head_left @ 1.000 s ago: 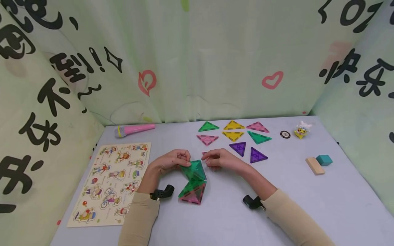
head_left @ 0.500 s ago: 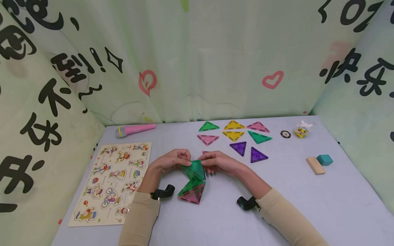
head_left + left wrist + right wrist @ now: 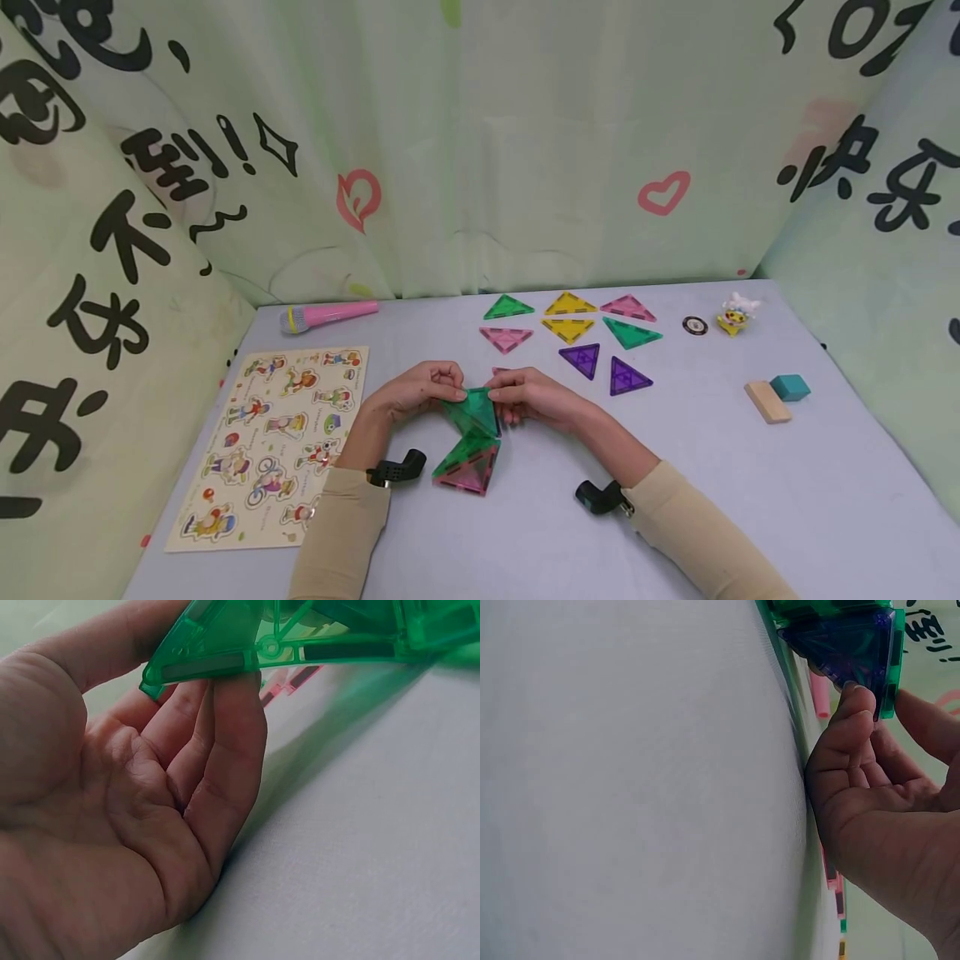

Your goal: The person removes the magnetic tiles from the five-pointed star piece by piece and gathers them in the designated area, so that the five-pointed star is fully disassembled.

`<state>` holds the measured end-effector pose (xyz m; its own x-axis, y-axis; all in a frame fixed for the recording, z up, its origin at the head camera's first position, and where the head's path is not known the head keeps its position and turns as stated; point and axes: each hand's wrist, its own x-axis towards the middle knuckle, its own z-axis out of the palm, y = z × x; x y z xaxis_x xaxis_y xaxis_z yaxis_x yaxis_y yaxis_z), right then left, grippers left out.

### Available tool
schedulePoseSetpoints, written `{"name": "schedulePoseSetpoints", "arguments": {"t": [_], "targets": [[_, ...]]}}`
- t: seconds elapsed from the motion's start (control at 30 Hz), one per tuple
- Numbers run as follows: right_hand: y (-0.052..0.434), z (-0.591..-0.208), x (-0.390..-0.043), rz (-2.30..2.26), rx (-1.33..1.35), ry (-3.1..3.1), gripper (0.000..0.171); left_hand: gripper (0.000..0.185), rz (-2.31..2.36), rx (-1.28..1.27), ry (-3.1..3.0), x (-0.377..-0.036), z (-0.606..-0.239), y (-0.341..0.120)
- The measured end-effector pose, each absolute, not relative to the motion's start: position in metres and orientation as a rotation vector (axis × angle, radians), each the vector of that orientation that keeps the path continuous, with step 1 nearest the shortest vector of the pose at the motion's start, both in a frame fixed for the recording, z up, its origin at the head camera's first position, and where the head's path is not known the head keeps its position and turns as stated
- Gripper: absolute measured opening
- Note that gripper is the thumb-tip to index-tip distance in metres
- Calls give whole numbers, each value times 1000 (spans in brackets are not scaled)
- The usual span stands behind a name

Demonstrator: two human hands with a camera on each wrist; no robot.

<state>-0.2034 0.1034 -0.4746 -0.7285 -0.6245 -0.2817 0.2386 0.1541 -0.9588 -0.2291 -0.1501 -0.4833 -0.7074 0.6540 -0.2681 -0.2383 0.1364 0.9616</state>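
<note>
Left hand [image 3: 420, 392] and right hand [image 3: 534, 397] are both pinching the green triangle tile [image 3: 472, 411] atop the tile structure [image 3: 467, 467] mid-tabletop [image 3: 675, 500]; steadying both corners evenly is probably aiding edge alignment.

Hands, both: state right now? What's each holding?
Left hand: pinches a corner of the green triangle tile between thumb and fingers.
Right hand: fingers pinch the same tile structure from the other side, at a purple tile.
</note>
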Motion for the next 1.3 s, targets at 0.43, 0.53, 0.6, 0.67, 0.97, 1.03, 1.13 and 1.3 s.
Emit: {"name": "schedulePoseSetpoints", "arguments": {"t": [0.43,0.53,0.6,0.67,0.97,1.03,1.13,1.3], "targets": [[102,-478,-205,-1659,-370,1788,23,11,1709,353,1745,-231,-484,-150],[102,-479,-205,-1661,-374,1783,26,11,1726,323,1740,-232,-484,-150],[102,-479,-205,-1661,-377,1778,26,11,1736,309,1733,-232,-484,-150],[102,-479,-204,-1664,-380,1773,25,10,1747,298,1726,-232,-484,-151],[104,-477,-200,-1657,-371,1767,14,12,1809,168,1728,-232,-483,-149],[105,-477,-200,-1656,-367,1769,14,12,1818,135,1736,-232,-483,-148],[105,-476,-199,-1657,-356,1773,14,12,1820,105,1752,-233,-483,-148],[103,-475,-198,-1611,-384,1840,18,12,1806,96,1768,-234,-482,-152]]}}
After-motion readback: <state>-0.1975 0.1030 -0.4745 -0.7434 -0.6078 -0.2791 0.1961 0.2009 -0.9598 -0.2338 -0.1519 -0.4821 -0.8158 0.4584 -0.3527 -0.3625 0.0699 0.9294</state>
